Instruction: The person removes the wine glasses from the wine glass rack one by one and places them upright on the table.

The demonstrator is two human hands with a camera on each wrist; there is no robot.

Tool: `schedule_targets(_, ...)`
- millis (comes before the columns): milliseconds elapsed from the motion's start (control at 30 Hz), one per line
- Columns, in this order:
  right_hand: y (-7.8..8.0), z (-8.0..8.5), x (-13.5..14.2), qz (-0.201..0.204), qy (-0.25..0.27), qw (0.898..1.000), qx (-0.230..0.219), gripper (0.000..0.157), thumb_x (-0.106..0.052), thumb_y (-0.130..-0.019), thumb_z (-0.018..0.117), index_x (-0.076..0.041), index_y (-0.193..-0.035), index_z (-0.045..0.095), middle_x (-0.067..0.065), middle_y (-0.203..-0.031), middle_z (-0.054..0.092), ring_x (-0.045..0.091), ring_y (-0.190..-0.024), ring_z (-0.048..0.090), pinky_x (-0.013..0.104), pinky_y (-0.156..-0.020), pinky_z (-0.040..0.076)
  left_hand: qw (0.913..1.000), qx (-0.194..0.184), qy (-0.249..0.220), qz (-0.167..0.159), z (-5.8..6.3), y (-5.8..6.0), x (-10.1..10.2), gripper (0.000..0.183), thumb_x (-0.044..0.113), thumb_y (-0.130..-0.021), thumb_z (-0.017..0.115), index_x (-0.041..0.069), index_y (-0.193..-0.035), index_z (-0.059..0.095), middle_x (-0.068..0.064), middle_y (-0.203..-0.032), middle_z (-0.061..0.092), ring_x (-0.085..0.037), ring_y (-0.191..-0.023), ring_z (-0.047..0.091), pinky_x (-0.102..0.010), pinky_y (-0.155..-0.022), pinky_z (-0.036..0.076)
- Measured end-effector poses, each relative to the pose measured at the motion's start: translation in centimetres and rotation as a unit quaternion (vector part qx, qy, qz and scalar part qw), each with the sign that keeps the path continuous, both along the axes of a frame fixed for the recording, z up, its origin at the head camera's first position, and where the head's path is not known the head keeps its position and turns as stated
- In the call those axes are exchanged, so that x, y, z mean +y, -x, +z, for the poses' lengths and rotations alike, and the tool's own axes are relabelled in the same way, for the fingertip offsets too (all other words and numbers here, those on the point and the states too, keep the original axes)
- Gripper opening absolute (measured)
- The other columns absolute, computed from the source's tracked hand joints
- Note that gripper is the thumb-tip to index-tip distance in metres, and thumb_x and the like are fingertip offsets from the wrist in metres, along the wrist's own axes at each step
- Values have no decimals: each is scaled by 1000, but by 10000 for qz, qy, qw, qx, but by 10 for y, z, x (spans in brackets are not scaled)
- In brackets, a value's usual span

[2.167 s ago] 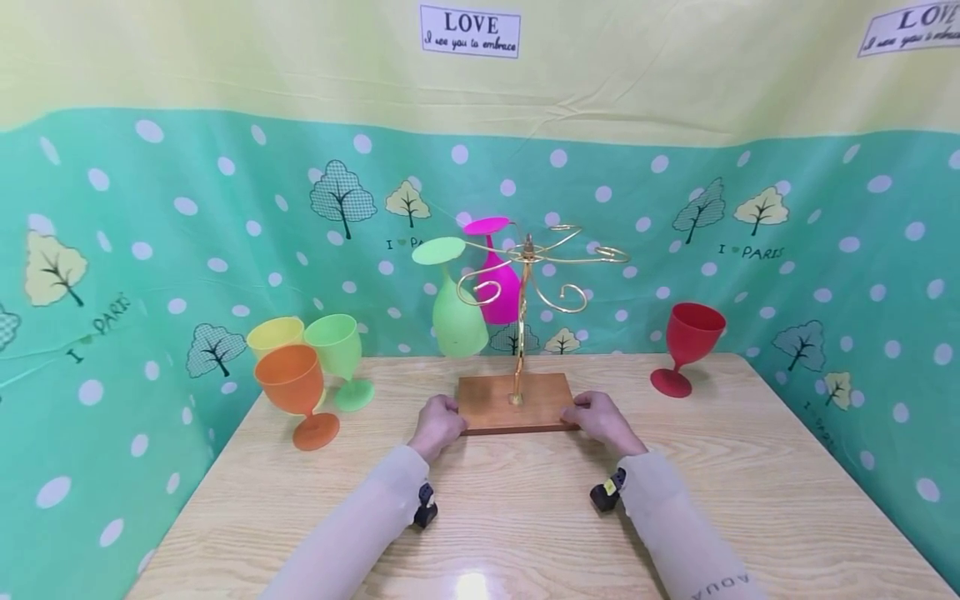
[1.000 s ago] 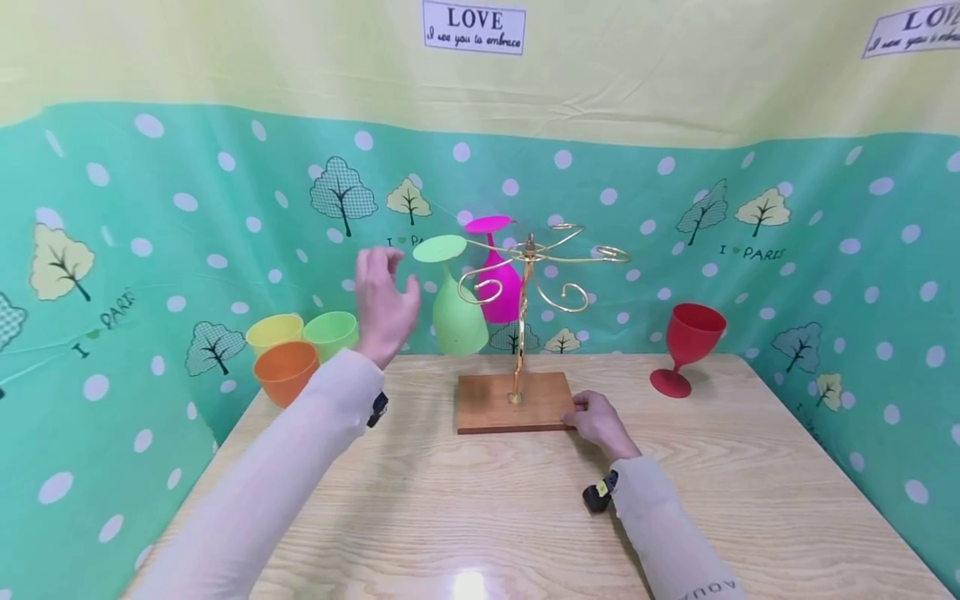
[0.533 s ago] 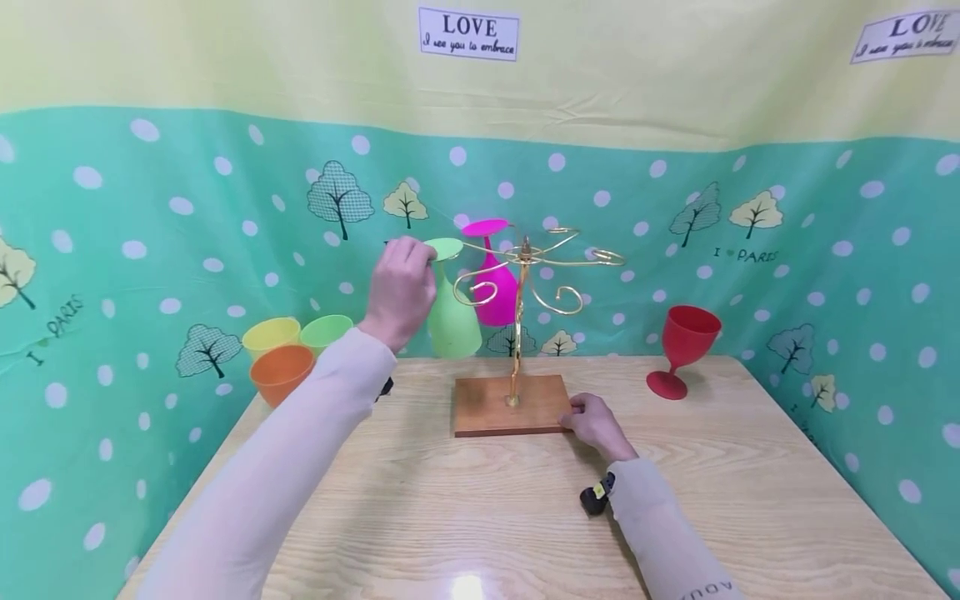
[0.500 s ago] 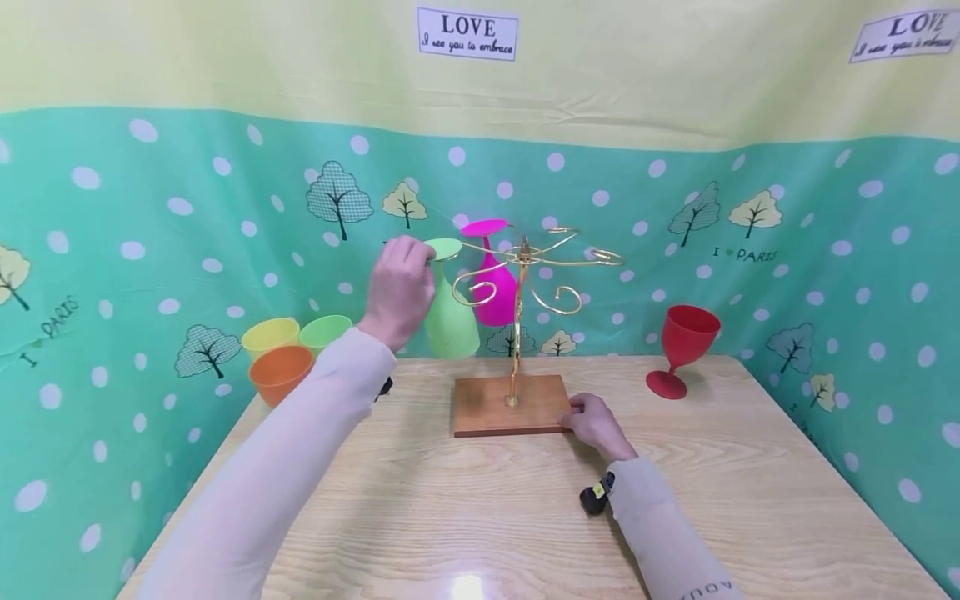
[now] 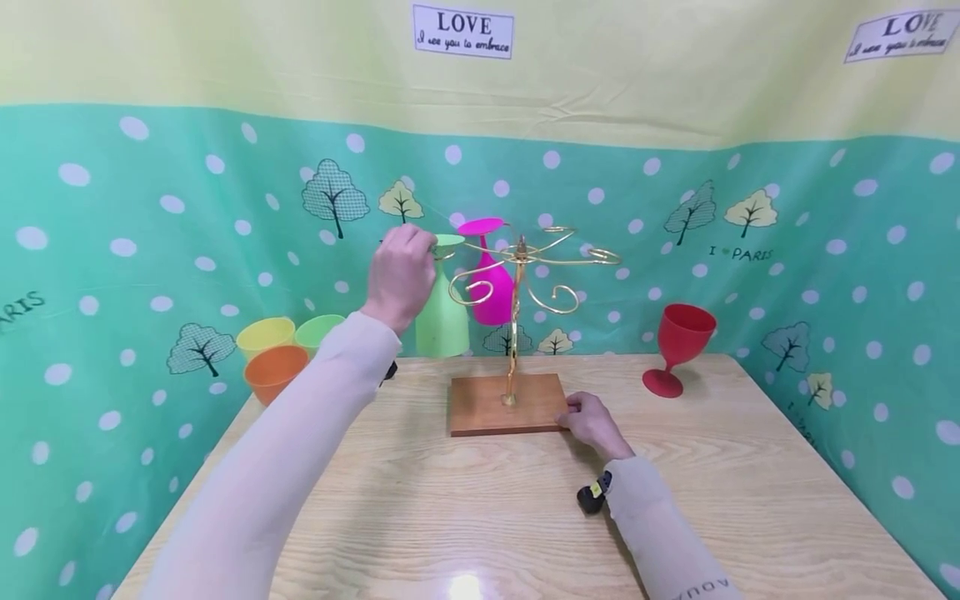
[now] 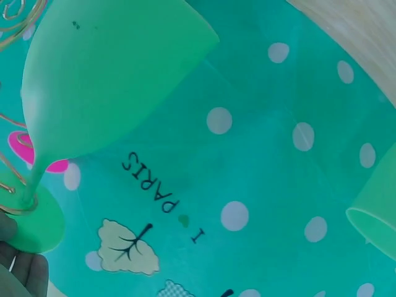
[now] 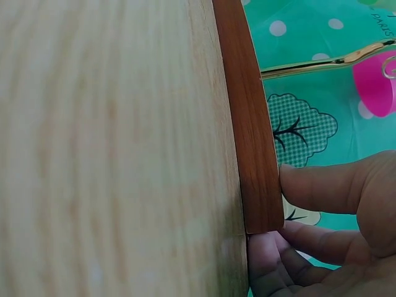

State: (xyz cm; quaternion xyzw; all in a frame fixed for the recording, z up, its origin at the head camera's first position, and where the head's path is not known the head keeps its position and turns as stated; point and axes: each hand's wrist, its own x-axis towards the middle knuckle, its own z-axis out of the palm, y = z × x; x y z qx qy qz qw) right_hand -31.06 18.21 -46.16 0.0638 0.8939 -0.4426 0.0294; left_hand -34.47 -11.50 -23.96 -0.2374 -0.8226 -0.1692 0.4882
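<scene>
And the left hand point(image 5: 402, 275) pinches the foot of the upside-down green goblet point(image 5: 443, 321), there at the left of the gold stemware rack point(image 5: 514, 333), magenta goblet point(image 5: 492, 293) just behind! Down below, the right hand point(image 5: 594, 422) grips the wooden base point(image 5: 480, 407) by its front right corner; red goblet point(image 5: 686, 332) upright, well apart.

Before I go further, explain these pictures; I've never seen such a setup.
No machine here: a person's bare left hand and right hand are working. The wide picture comes from a camera on the head, the two close ones from cameras on the wrists. On the table, a gold rack rises from a wooden base; a magenta goblet hangs upside down from it. A red goblet stands at the right; yellow, orange and green goblets show at the left, partly hidden. The left hand holds the foot of an upside-down green goblet at the rack. The right hand grips the base's right end.
</scene>
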Motion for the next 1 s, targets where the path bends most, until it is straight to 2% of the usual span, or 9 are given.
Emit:
schedule_targets(467,2,1,-4,10,-82,10000,16,43,-10,-89,65,5,-126,51,18,-114,56,29,-100,53,43,-86,45,9994,-187,-190,-227,3,-5,6,20,-14,-82,56,-4,-96,66,-16,-93,65,-28,-90,61,-32,-83,52)
schedule_targets(1000,1,-1,-1,-41,-52,10000,2,40,-10,-89,65,5,-124,53,17,-111,56,27,-96,52,41,-83,45,9973,175,-295,-652,-4,-16,7,16,-16,-82,57,-6,-92,65,-18,-89,63,-30,-86,60,-34,-79,53)
